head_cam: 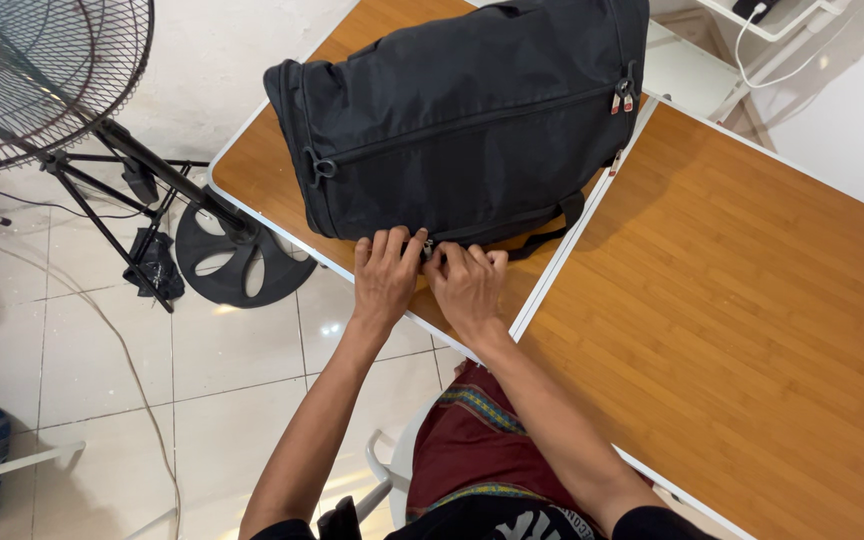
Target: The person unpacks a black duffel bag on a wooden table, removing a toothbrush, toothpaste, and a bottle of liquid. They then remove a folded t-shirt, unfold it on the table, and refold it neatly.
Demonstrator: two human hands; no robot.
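Note:
A black fabric bag [462, 110] lies on a wooden table [732, 330] with a white rim. Both my hands meet at the bag's near edge. My left hand [385, 275] presses its fingers on the bag's lower seam. My right hand [467, 283] sits beside it, with fingertips pinched at a small zipper pull [428, 246] between the two hands. A black strap [552, 232] loops out from the bag's near right corner. Two zipper pulls with red tabs [622, 100] hang at the bag's far right side.
A standing fan [42, 80] with a round black base [242, 260] stands on the tiled floor to the left. A black tripod's legs [117, 215] spread beside it. A white cable [762, 60] runs at the top right. A white chair [392, 475] is under me.

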